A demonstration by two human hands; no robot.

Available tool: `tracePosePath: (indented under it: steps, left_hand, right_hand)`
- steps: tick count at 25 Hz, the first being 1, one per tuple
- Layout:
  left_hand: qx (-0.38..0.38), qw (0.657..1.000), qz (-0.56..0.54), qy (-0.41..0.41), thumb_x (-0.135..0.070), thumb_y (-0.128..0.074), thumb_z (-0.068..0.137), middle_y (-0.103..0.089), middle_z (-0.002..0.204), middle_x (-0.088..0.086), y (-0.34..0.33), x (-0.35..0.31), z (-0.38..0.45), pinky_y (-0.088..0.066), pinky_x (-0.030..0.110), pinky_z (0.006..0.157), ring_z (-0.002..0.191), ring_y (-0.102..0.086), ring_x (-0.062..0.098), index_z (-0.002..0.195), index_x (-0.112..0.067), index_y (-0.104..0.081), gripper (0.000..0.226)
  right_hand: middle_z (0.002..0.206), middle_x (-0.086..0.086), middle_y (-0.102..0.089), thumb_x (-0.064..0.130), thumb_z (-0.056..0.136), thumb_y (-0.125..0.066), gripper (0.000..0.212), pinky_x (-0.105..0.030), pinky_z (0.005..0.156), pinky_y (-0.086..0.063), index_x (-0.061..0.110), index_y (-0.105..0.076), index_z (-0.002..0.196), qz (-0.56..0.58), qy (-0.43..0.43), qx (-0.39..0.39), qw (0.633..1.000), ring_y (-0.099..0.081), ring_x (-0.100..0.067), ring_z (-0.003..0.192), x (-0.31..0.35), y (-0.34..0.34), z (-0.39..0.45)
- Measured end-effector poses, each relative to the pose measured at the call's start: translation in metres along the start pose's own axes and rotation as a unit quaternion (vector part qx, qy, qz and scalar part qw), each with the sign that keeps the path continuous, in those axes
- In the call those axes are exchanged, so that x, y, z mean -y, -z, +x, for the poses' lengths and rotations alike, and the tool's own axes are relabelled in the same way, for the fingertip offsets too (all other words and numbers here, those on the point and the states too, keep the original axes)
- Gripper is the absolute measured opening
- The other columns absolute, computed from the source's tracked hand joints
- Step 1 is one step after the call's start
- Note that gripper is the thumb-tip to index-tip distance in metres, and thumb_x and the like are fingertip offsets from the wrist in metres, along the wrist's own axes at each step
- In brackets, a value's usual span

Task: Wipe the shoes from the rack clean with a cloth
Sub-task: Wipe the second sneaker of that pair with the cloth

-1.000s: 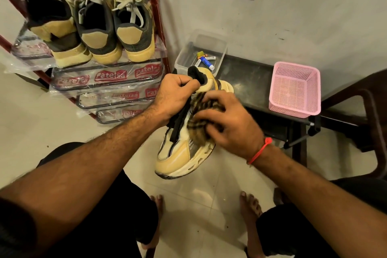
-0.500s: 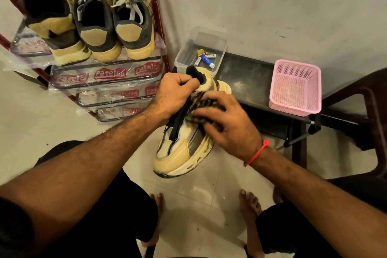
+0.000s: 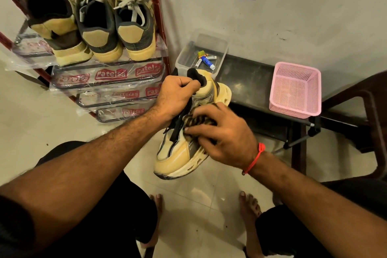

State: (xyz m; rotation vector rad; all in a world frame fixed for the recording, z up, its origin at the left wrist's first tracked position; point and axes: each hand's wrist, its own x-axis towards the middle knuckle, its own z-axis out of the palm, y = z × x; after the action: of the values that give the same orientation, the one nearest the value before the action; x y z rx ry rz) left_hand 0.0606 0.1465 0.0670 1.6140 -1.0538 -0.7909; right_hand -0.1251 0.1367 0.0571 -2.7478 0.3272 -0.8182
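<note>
- My cream-yellow chunky sneaker (image 3: 180, 153) has black laces and grey side panels.
- My brown-and-tan checked cloth (image 3: 193, 120) shows dark stripes.
- Far right, the pink mesh plastic basket (image 3: 295, 92).
- My red thread wristband (image 3: 256, 157).

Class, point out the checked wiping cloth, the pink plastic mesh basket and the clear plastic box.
Checked wiping cloth (image 3: 198, 120), head view, bunched folds.
Pink plastic mesh basket (image 3: 293, 109), head view, near wall.
Clear plastic box (image 3: 184, 59), head view, left wall.

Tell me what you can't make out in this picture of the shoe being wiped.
Head view:
- Cloth: mostly hidden under the right hand.
- Shoe: its middle and opening are covered by both hands; the left hand grips the collar.
- Small items in the clear box: too small to identify.
- Rack: upper part cut off by the frame edge.
</note>
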Motion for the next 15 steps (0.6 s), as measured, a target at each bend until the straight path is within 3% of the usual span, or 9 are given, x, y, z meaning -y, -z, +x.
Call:
tracePosePath:
  steps: [5,7,11,13,15]
  left_hand:
    - [0.012,1.000,-0.006,-0.021,-0.010,-0.063,0.093,-0.051,0.066,0.016,-0.005,-0.007,-0.005,-0.039,0.034,0.059,0.062,-0.043,0.024,0.077,0.020,-0.060,0.034]
    - [0.003,1.000,-0.018,-0.024,-0.016,-0.064,0.088,-0.048,0.065,0.015,-0.005,-0.007,-0.002,-0.037,0.036,0.058,0.062,-0.041,0.024,0.075,0.021,-0.057,0.040]
    - [-0.001,1.000,-0.013,-0.017,-0.020,-0.064,0.086,-0.049,0.067,0.014,-0.001,-0.005,0.000,-0.038,0.044,0.055,0.064,-0.041,0.024,0.077,0.023,-0.055,0.045]
    - [0.010,1.000,-0.013,-0.011,-0.012,-0.063,0.092,-0.049,0.067,0.014,-0.001,-0.004,-0.002,-0.039,0.036,0.056,0.063,-0.041,0.023,0.077,0.023,-0.056,0.039]
    - [0.022,1.000,-0.006,-0.018,-0.007,-0.062,0.095,-0.050,0.065,0.015,-0.002,-0.006,-0.005,-0.040,0.031,0.056,0.061,-0.043,0.023,0.077,0.021,-0.059,0.034]
  right_hand:
    - [0.118,-0.009,-0.061,0.009,0.083,-0.068,0.022,-0.050,0.089,-0.052,0.013,-0.078,0.102,0.022,-0.177,-0.102,0.979,-0.059,-0.028,0.109,-0.048,0.017,0.004]
    - [0.119,-0.010,-0.062,0.013,0.084,-0.069,0.022,-0.046,0.089,-0.052,0.011,-0.077,0.104,0.015,-0.139,-0.089,0.986,-0.058,-0.029,0.109,-0.025,0.011,0.001]
    - [0.122,-0.011,-0.062,0.032,0.091,-0.069,0.023,-0.039,0.072,-0.055,0.016,-0.075,0.106,-0.010,0.010,0.007,1.000,-0.056,-0.029,0.100,0.010,0.000,-0.002]
    - [0.121,-0.012,-0.062,0.029,0.092,-0.069,0.021,-0.041,0.076,-0.056,0.013,-0.075,0.106,-0.023,-0.015,-0.017,0.999,-0.058,-0.029,0.104,-0.009,0.002,0.004]
    - [0.120,-0.012,-0.061,0.022,0.092,-0.068,0.021,-0.045,0.088,-0.054,0.010,-0.074,0.108,0.002,-0.120,-0.082,0.989,-0.058,-0.028,0.110,-0.037,0.011,0.008]
